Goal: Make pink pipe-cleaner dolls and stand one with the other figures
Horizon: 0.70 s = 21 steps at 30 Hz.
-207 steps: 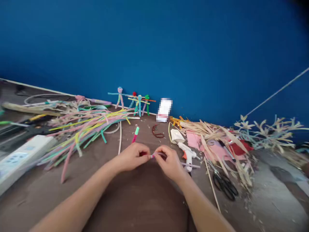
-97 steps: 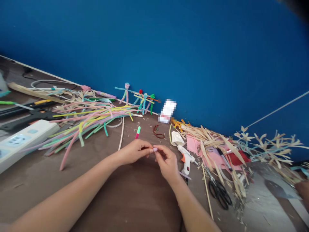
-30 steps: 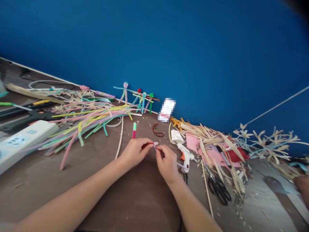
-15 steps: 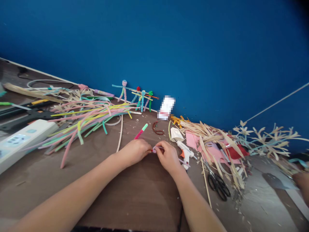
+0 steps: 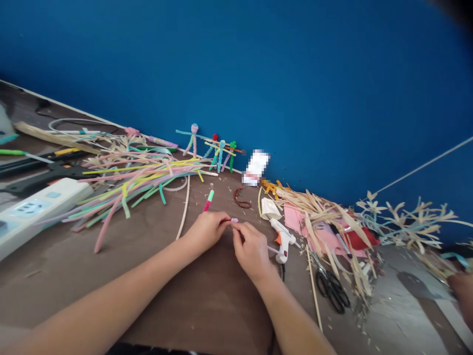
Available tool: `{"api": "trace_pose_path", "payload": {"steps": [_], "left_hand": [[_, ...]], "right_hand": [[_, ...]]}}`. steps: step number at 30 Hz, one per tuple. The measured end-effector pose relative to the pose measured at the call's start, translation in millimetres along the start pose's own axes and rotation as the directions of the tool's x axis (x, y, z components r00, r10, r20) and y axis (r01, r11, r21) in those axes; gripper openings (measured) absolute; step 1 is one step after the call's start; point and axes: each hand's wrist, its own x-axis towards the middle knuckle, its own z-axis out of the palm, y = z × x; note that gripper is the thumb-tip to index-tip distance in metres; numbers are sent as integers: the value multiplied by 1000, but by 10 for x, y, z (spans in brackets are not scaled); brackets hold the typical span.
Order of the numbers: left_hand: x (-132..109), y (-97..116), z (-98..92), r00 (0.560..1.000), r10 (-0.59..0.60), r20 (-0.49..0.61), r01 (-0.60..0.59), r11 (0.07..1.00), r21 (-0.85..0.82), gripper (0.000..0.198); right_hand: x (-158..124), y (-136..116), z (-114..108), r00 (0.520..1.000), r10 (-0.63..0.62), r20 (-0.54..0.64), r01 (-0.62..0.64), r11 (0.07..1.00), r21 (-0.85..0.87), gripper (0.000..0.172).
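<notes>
My left hand [image 5: 207,230] is closed in a pinch on a crimson pipe cleaner piece with a light green tip [image 5: 208,200], which sticks out beyond the knuckles. My right hand [image 5: 253,250] pinches a lilac pipe cleaner [image 5: 273,250]; its tail shows on the right side of that hand. Between the two sets of fingertips a small lilac wrap [image 5: 234,221] meets the crimson end. The fingers hide most of this joint. Beyond the hands, several small pipe cleaner figures [image 5: 220,157] stand against the blue wall.
A heap of pastel pipe cleaners [image 5: 148,180] and a white power strip [image 5: 40,209] lie left. At right are a white glue gun [image 5: 284,239], black-handled scissors [image 5: 332,291], dried strips [image 5: 306,202] and a bead bracelet [image 5: 242,198]. Another person's hand [image 5: 461,288] shows at the right edge.
Both hands have risen slightly, and the right hand has shifted a little left with its fingers more over the lilac wrap. The green-tipped end has moved left. The view has shifted slightly.
</notes>
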Motion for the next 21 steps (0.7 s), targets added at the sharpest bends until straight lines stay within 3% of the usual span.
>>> {"api": "trace_pose_path", "payload": {"steps": [5, 10, 16, 21], "left_hand": [[34, -13, -40, 1000, -4, -1, 3, 979, -203, 19], [22, -11, -27, 998, -58, -34, 47, 964, -262, 14], [24, 14, -47, 996, -81, -38, 65, 946, -318, 16], [35, 76, -120, 997, -41, 59, 63, 894, -444, 16]], "right_hand": [[14, 50, 14, 996, 42, -77, -32, 992, 124, 24], [0, 58, 38, 990, 86, -114, -62, 977, 202, 22], [-9, 46, 68, 987, 111, -114, -76, 957, 280, 21], [14, 116, 95, 982, 187, -34, -163, 919, 358, 17]]}}
